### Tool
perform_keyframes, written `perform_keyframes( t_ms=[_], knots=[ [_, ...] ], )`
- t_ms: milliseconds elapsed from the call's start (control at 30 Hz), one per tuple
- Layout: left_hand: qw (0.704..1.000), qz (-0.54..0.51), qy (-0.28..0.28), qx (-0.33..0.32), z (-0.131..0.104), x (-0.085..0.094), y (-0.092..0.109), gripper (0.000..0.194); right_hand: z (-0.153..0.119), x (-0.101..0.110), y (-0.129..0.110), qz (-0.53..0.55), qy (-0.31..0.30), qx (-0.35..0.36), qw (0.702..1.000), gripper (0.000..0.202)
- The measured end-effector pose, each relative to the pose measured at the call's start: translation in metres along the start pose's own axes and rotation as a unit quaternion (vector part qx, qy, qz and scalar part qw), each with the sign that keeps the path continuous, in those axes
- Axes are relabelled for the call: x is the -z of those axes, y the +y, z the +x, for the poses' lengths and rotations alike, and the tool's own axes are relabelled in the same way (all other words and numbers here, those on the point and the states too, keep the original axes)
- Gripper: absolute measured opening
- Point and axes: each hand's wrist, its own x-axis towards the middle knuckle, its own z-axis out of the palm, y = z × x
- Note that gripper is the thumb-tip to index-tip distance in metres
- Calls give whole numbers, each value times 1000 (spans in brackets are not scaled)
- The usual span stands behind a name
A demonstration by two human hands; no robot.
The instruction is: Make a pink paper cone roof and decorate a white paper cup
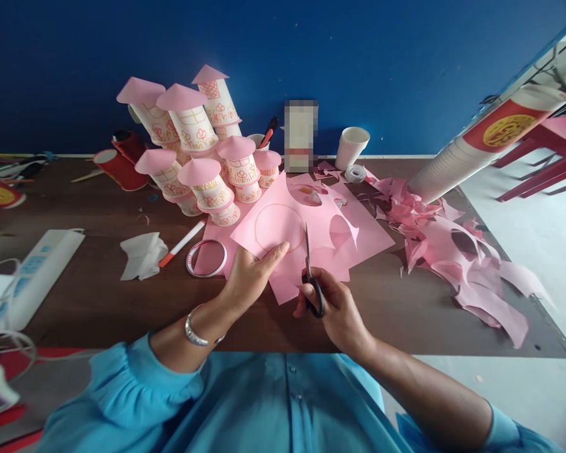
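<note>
My left hand (pixel 248 277) grips a sheet of pink paper (pixel 276 217), its thumb on top and the other fingers hidden beneath. A circle is drawn in orange outline on this sheet, and a curved piece is cut out of its far right part. In my right hand (pixel 337 305) is a pair of scissors (pixel 307 251) with black handles. The blades point away from me and lie at the right side of the drawn circle; whether they are parted is hard to see. More pink sheets (pixel 368 226) lie underneath.
Paper-cup towers (pixel 207 185) with pink cone roofs stand at the back left. A tape roll (pixel 206 258), a marker (pixel 182 244) and crumpled tissue (pixel 142 255) lie left of the paper. Pink scraps (pixel 457 258) and a long cup stack (pixel 471 151) occupy the right. A power strip (pixel 42 277) is far left.
</note>
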Motion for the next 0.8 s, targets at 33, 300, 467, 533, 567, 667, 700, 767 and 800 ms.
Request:
perform_keyframes(
  t_ms=[33, 300, 467, 533, 567, 667, 700, 767, 800],
  knots=[
    [1000, -1, -1, -3, 0, 0, 0, 34, 0, 0, 0, 2, 0, -3, 1000, 54],
    [1000, -3, 1, -6, 1, 1, 2, 38, 0, 0, 0, 3, 3, -8, 1000, 54],
    [1000, -10, -1, -6, 1, 2, 1, 44, 0, 0, -3, -4, 0, -7, 1000, 53],
    [1000, -11, -4, -2, 1, 3, -1, 45, -1, 0, -4, -5, 1, -9, 1000, 54],
    [1000, -10, -4, -1, 2, 4, -2, 46, -1, 0, -5, -5, 1, -11, 1000, 54],
    [1000, -11, -5, -5, 3, 6, -4, 47, -1, 1, -5, -6, 2, -17, 1000, 55],
    [1000, -10, -7, -11, 4, 6, -4, 47, -1, 2, -4, -7, 1, -17, 1000, 55],
    [1000, -10, -9, -25, 5, 8, -4, 45, 0, 3, -3, -11, -1, -12, 1000, 53],
    [999, -11, -11, -29, 5, 8, -3, 43, 0, 3, -2, -12, -4, -9, 1000, 52]
  ],
)
